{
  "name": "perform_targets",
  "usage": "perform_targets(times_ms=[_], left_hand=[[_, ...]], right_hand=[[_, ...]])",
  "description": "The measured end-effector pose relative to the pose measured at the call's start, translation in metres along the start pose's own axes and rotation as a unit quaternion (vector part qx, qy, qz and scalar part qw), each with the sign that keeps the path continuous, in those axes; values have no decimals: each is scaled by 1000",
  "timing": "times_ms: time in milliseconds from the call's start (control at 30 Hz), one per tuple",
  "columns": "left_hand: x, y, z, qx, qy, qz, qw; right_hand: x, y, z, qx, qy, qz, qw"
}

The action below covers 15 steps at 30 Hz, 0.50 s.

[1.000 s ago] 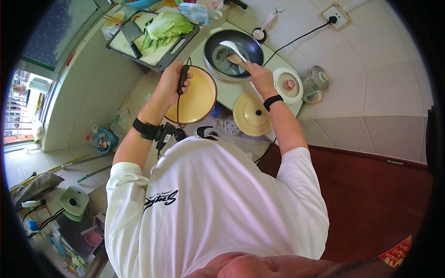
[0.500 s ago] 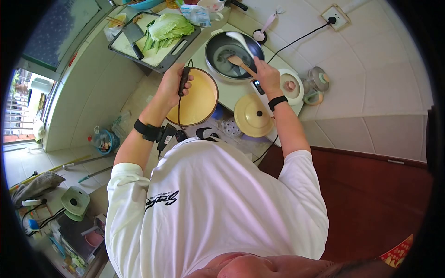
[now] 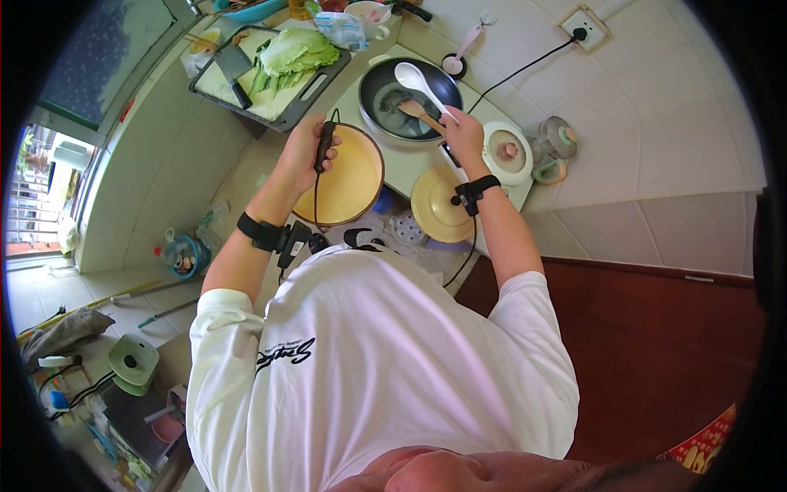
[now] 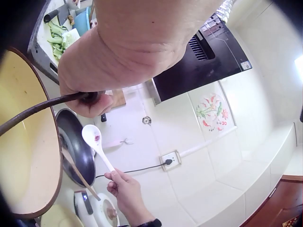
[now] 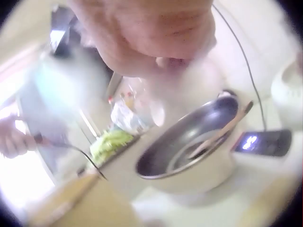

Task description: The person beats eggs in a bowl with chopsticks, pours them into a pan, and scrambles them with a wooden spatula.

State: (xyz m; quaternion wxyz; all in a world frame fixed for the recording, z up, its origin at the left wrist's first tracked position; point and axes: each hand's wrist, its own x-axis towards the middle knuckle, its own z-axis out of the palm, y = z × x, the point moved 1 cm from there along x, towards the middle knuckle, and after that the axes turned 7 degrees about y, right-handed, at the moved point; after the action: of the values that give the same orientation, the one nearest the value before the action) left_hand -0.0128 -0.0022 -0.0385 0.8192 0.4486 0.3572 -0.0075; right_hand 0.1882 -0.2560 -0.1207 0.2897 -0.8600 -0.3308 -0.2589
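Observation:
My left hand (image 3: pixel 310 149) grips the black handle (image 3: pixel 324 148) of a yellow pot (image 3: pixel 354 180), its thin wire curving to the rim. My right hand (image 3: pixel 464 136) holds a white spoon (image 3: pixel 411 77) by the end, its bowl above the dark pan (image 3: pixel 373 80). A wooden spatula (image 3: pixel 420 112) leans in the pan, which has some clear liquid. In the left wrist view the spoon's bowl (image 4: pixel 92 136) hangs over the pan's edge, with pinkish spots on it. The right wrist view is hazy and hides that hand's fingers; the pan (image 5: pixel 156 153) stands below.
A board (image 3: pixel 295 111) with cabbage (image 3: pixel 299 51) and a cleaver (image 3: pixel 234 64) lies beyond the pot. Right of the pan stand a white lidded cooker (image 3: pixel 518 168) and a glass jug (image 3: pixel 557 138). A yellow lid (image 3: pixel 443 209) lies nearer the body. A black cord runs to a socket (image 3: pixel 590 31).
The white spoon has swung about over the pan and is now steadier, bowl toward the far left. My left hand and the pot have barely moved.

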Motion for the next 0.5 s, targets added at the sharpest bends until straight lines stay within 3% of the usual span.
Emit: perform_targets(times_ms=[33,67,100,167,333,433,500], left_hand=[[-1,0,1,-10,8,1,1000],[-1,-1,2,-19,17,2,1000],[-2,-1,1,-19,18,2,1000],[0,-1,0,-17,23,-1,1000],[0,1,-1,-23,22,2,999],[1,1,-1,-11,15,5,1000],[1,1,-1,3,9,8,1000]], right_hand=[[3,-3,-3,219,-38,222,949],[3,-6,-5,416,-71,422,802],[4,-11,-12,417,-72,422,802],[1,-21,-32,486,-100,468,732],[-3,-60,-87,474,-157,406,766],[-3,-101,-94,355,-255,309,844],[-18,-112,-60,287,-253,196,903]])
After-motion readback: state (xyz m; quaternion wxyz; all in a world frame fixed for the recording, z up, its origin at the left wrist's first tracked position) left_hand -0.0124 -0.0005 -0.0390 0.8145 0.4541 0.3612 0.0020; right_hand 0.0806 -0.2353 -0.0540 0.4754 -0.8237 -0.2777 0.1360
